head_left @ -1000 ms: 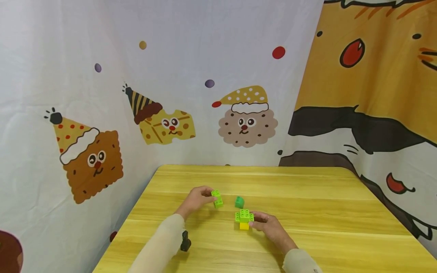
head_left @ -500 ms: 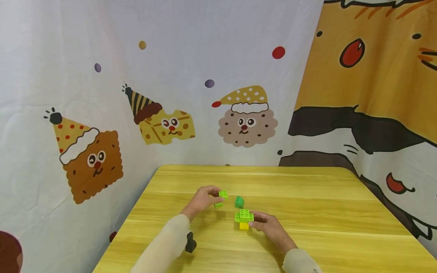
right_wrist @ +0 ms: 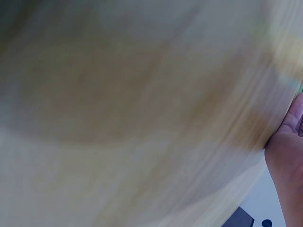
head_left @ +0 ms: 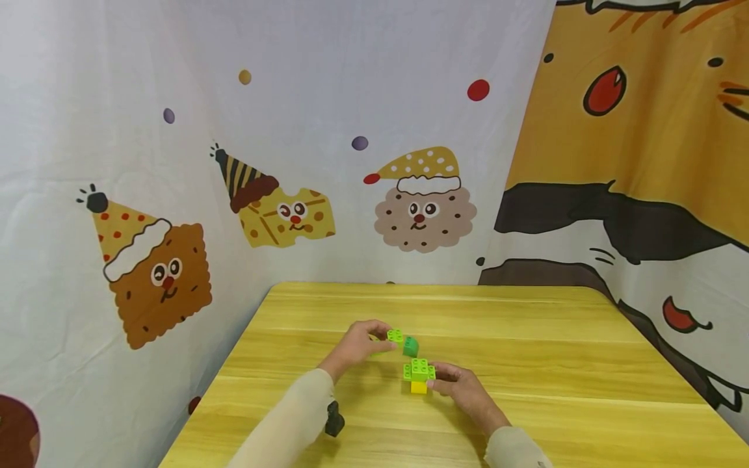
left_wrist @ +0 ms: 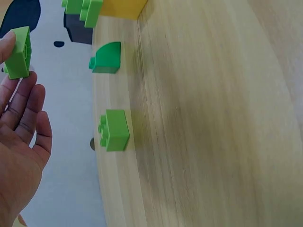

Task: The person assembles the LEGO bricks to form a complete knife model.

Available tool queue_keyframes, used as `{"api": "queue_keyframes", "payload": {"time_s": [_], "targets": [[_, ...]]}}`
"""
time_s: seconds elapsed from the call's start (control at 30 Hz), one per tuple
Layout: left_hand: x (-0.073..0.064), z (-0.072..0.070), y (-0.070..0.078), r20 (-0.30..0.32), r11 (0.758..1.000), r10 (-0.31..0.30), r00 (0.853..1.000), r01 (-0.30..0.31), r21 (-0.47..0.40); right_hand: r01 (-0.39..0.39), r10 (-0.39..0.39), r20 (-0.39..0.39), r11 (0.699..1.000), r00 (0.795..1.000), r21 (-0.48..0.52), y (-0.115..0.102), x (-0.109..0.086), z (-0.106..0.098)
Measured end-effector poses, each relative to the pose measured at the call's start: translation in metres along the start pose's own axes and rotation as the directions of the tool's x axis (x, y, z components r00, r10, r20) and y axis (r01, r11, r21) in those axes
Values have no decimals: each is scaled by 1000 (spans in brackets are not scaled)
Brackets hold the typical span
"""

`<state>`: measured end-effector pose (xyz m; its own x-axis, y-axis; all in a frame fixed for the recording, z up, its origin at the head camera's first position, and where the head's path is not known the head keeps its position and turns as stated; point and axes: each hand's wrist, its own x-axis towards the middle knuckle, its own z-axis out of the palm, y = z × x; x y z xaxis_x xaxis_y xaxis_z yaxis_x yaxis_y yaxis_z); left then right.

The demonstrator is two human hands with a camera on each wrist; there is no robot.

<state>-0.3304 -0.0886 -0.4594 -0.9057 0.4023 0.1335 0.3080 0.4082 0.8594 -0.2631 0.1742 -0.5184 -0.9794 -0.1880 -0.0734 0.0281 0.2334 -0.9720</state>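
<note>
My left hand (head_left: pixel 364 340) pinches a lime green toy building block (head_left: pixel 394 336) between thumb and fingertips, held up off the table. In the left wrist view, that held block (left_wrist: pixel 19 53) shows its hollow underside. A second lime block (left_wrist: pixel 117 130) stands on the table beneath this hand, mostly hidden by it in the head view. Right of it sits a dark green block with a rounded side (head_left: pixel 411 346). My right hand (head_left: pixel 463 389) grips the right side of a small assembly of lime blocks (head_left: pixel 419 369) on a yellow block (head_left: pixel 418 387).
The blocks stand on a wood-grain table (head_left: pixel 538 338) with rounded far corners. Behind it and to the left hangs a white cloth (head_left: pixel 328 58) printed with cartoon figures. A black device (head_left: pixel 334 419) sits at my left wrist.
My left hand has lifted one lime block off the spot beside the other and carried it right, toward the dark green block. My right hand and the assembly have stayed put.
</note>
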Motion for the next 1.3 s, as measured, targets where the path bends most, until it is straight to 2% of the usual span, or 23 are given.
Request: {"api": "queue_keyframes", "payload": {"time_s": [0.37,0.73,1.1,1.3], "targets": [[1,13,6,22,999,38,999,-38,-3,-1,1,-4,1000,1000,-3,-2,-1,0],[-1,27,12,41,999,32,999,-32,-7,-3,3,-6,1000,1000,-15,-2,-1,0],[-3,38,10,77,998,67,995,-67,5,6,-6,13,1000,1000,2,-2,0,-1],[-5,42,9,95,997,78,992,-76,-19,0,0,8,1000,1000,4,-2,-1,-1]]}}
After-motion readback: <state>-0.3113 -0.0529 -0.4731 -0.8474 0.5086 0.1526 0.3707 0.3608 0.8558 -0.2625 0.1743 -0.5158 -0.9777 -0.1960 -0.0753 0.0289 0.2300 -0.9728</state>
